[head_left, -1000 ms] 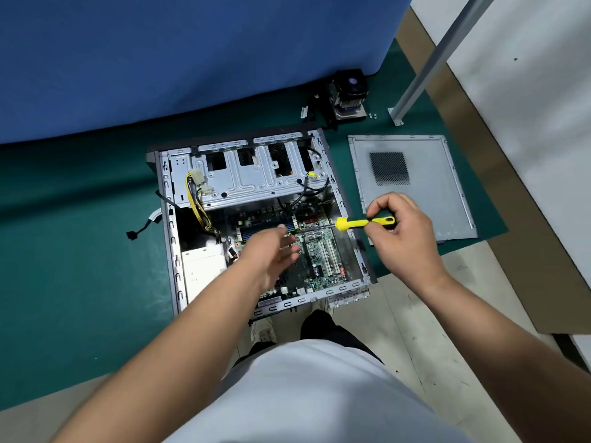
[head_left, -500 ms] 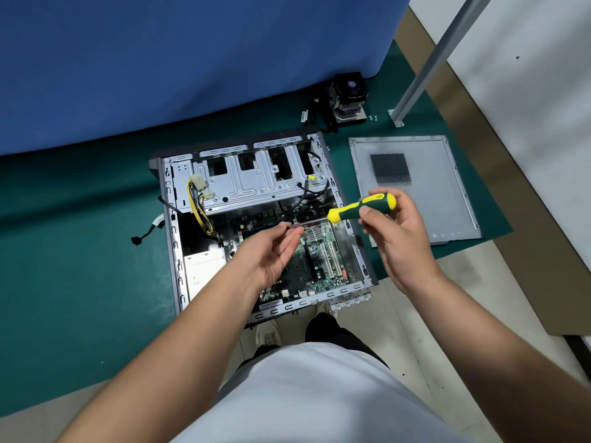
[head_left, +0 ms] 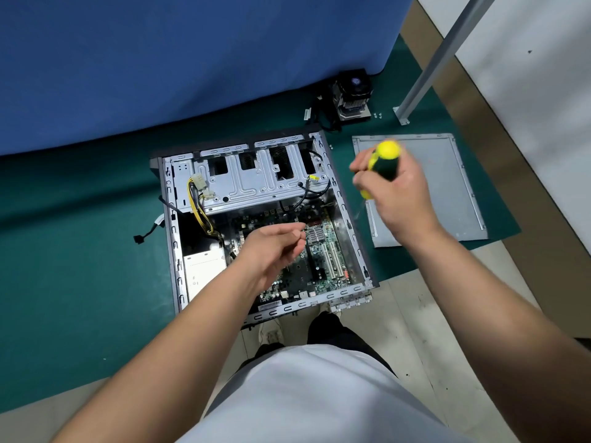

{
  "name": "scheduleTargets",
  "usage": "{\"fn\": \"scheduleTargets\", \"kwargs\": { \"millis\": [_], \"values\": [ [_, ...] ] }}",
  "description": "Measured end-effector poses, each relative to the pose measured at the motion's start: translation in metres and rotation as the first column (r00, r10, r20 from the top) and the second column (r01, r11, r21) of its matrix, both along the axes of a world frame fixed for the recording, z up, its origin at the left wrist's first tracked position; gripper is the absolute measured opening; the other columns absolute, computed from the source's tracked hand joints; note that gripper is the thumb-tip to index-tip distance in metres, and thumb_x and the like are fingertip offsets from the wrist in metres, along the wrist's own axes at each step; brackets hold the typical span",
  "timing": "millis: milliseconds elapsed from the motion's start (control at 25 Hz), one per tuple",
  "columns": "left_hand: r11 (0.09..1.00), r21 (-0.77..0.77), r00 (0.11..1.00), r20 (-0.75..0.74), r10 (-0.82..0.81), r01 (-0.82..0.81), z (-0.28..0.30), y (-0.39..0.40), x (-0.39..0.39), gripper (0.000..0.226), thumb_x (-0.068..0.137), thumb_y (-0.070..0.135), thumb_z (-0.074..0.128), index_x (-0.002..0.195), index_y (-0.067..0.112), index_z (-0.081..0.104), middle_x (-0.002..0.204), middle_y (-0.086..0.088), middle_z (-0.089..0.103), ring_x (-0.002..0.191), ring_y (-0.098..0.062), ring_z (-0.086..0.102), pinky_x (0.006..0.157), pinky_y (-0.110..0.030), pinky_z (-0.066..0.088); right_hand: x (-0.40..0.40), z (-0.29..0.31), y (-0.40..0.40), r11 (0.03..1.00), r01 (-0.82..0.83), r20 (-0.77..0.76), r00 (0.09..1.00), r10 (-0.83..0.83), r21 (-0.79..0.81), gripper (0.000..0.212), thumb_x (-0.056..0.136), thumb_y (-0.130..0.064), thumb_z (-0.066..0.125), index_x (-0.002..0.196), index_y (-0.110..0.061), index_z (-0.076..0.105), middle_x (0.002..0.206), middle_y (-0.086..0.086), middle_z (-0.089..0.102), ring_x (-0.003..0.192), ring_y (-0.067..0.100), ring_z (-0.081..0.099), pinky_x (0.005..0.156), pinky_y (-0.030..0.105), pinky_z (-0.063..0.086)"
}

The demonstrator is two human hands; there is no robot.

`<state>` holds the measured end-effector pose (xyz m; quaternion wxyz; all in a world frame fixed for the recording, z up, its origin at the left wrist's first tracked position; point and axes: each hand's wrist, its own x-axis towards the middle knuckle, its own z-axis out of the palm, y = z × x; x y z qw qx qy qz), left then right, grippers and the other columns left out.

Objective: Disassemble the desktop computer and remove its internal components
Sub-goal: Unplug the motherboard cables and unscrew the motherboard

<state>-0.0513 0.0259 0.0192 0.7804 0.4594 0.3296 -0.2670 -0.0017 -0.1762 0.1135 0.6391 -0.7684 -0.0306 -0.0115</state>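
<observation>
Both hands hover over the open computer case [head_left: 265,225]: right hand [head_left: 395,193] gripping a screwdriver [head_left: 383,164], left hand [head_left: 271,251] loosely curled.

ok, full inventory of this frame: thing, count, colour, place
case: 1, grey metal, open, lying on green mat
mat: 1, dark green, on floor
motherboard: 1, green, inside case
drive cage: 1, silver, far end of case
power supply: 1, white-grey, left inside case
yellow wires: 1 bundle, yellow and black, from power supply toward cage
side panel: 1, grey, on mat right of case
cooler: 1, black and silver, on mat beyond case
loose cable: 1, black, on mat left of case
cloth: 1, blue, behind mat
pole: 1, silver, far right
screwdriver: 1, yellow and dark green, in right hand
left hand: over motherboard, fingers curled
right hand: grips screwdriver, over side panel
</observation>
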Motion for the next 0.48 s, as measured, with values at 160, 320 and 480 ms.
{"fn": "scheduleTargets", "kwargs": {
  "millis": [160,320,480],
  "values": [
    [0.999,-0.032,0.999,0.046,-0.015,0.017,0.006,-0.015,-0.002,0.023,0.088,-0.005,0.072,0.11,-0.003,0.068,0.1,-0.02,0.076,0.089,-0.024,0.075,0.076,-0.029,0.063,0.005,-0.024,0.009,0.861,-0.222,-0.131,0.975,0.181,-0.458,0.011,0.08,-0.009,0.072,0.086,-0.017,0.067,0.086,0.002,0.071,0.083,0.022,0.066,0.078,0.042,0.056],
    [0.999,-0.048,0.997,0.081,0.013,-0.009,0.005,-0.019,-0.001,0.02,0.087,-0.008,0.071,0.106,-0.006,0.067,0.097,-0.021,0.076,0.087,-0.027,0.076,0.073,-0.028,0.063,0.008,-0.042,0.012,0.69,-0.449,-0.273,0.894,0.356,-0.568,0.005,0.083,-0.018,0.076,0.087,-0.017,0.073,0.085,0.002,0.073,0.083,0.022,0.068,0.077,0.043,0.056],
    [1.0,-0.02,0.994,0.11,0.012,-0.01,0.005,-0.018,0.002,0.024,0.084,-0.009,0.074,0.107,-0.006,0.065,0.093,-0.023,0.076,0.086,-0.028,0.076,0.075,-0.03,0.063,0.008,-0.051,0.012,0.643,-0.478,-0.303,0.878,0.37,-0.599,0.01,0.081,-0.025,0.078,0.088,-0.019,0.075,0.083,0.0,0.072,0.08,0.019,0.068,0.073,0.041,0.056]
  ]
}}
